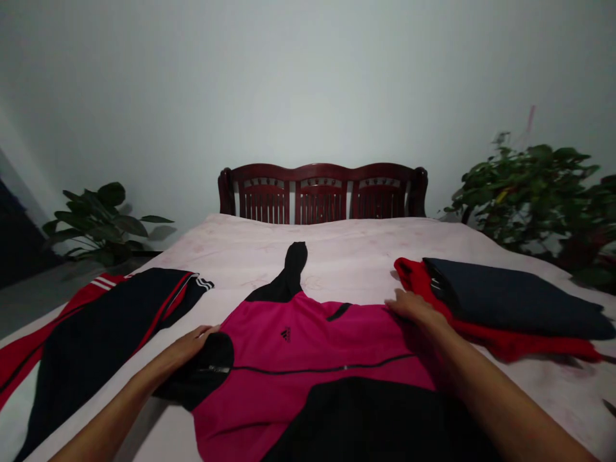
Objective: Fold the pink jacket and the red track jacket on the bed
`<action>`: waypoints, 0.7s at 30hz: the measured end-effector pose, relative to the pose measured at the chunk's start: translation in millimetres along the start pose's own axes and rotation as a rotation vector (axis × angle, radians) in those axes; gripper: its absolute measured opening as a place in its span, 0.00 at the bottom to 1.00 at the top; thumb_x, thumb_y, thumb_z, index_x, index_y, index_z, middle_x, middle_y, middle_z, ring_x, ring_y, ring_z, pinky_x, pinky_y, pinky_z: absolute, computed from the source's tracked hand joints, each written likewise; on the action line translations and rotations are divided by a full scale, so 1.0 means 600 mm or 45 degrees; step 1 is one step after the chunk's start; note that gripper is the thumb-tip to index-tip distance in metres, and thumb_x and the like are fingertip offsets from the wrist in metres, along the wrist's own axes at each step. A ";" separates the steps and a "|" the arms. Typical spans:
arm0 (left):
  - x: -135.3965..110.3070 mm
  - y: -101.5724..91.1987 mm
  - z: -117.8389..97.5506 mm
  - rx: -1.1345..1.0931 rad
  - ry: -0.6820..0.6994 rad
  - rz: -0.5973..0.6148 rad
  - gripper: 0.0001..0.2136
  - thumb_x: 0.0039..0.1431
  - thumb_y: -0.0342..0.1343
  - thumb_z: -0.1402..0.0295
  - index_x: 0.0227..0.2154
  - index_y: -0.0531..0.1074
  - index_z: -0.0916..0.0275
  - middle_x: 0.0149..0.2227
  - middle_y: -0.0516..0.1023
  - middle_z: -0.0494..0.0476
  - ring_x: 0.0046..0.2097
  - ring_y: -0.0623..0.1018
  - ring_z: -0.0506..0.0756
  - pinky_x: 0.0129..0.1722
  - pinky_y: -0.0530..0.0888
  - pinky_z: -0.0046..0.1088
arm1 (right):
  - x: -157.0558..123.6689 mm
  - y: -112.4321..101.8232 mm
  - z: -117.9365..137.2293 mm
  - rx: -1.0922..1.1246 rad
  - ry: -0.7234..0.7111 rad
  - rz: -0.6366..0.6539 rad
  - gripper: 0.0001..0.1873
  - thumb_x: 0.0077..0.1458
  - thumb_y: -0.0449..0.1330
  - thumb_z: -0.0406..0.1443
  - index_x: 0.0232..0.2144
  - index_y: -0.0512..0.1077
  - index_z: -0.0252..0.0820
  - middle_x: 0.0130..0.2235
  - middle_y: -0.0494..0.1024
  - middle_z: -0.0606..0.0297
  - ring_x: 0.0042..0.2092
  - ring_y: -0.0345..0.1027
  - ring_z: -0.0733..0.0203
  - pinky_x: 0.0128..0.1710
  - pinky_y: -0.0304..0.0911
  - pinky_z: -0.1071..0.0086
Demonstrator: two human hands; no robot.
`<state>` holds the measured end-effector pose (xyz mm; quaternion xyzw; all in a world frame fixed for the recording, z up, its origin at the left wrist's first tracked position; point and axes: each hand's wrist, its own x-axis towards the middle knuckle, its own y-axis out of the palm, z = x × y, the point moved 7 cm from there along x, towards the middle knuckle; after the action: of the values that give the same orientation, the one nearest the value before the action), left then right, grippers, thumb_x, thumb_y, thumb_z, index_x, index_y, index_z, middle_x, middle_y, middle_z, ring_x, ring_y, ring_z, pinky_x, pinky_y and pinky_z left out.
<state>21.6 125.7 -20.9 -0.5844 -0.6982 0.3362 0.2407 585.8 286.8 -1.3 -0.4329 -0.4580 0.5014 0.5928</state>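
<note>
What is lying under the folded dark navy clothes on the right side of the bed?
A red garment lies under the folded dark navy garment, on the pale bedcover. Only its edges show; the part beneath the navy fabric is covered, so its shape there cannot be seen.

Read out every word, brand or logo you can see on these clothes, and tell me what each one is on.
Three-bar Adidas logo, no word readable, on the pink and black jacket; any lettering there is too small to read.
Three white stripes, no text, on the black and red garment.
No other words or numbers are readable.
</note>
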 end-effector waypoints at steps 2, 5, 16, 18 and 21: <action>-0.024 0.015 0.017 -0.006 -0.098 0.075 0.35 0.53 0.50 0.44 0.56 0.68 0.64 0.58 0.70 0.64 0.57 0.71 0.63 0.56 0.67 0.35 | -0.033 0.040 -0.035 -0.063 0.058 0.063 0.13 0.67 0.75 0.32 0.37 0.74 0.35 0.34 0.69 0.52 0.40 0.64 0.30 0.41 0.67 0.50; -0.048 0.030 0.029 0.035 -0.096 0.103 0.41 0.49 0.56 0.47 0.62 0.59 0.67 0.60 0.67 0.67 0.59 0.70 0.64 0.57 0.67 0.35 | -0.059 0.056 -0.047 -0.097 0.031 0.107 0.11 0.67 0.74 0.30 0.37 0.74 0.37 0.34 0.69 0.58 0.40 0.65 0.35 0.40 0.68 0.58; -0.041 -0.014 0.052 0.468 -0.098 -0.241 0.26 0.60 0.46 0.58 0.60 0.63 0.62 0.52 0.72 0.64 0.53 0.72 0.64 0.47 0.69 0.36 | -0.066 -0.062 -0.069 -0.046 0.120 -0.172 0.10 0.70 0.66 0.27 0.51 0.72 0.33 0.42 0.67 0.54 0.44 0.62 0.35 0.43 0.66 0.59; -0.069 -0.012 0.034 0.671 0.015 -0.405 0.26 0.63 0.42 0.58 0.61 0.61 0.63 0.55 0.68 0.66 0.55 0.70 0.66 0.50 0.67 0.40 | -0.109 -0.059 -0.069 -0.029 0.020 -0.184 0.11 0.68 0.64 0.27 0.51 0.72 0.34 0.46 0.65 0.56 0.47 0.60 0.39 0.47 0.62 0.62; -0.143 0.026 -0.006 0.707 0.413 -0.453 0.22 0.66 0.42 0.55 0.55 0.68 0.59 0.54 0.69 0.62 0.55 0.68 0.62 0.54 0.64 0.39 | -0.211 -0.053 -0.056 0.197 -0.315 -0.087 0.08 0.66 0.56 0.32 0.45 0.73 0.39 0.44 0.67 0.63 0.46 0.61 0.44 0.42 0.64 0.68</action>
<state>51.5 43.7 -25.4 -0.4119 -0.6238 0.3688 0.5525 615.3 155.7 8.8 -0.3052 -0.5020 0.5642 0.5801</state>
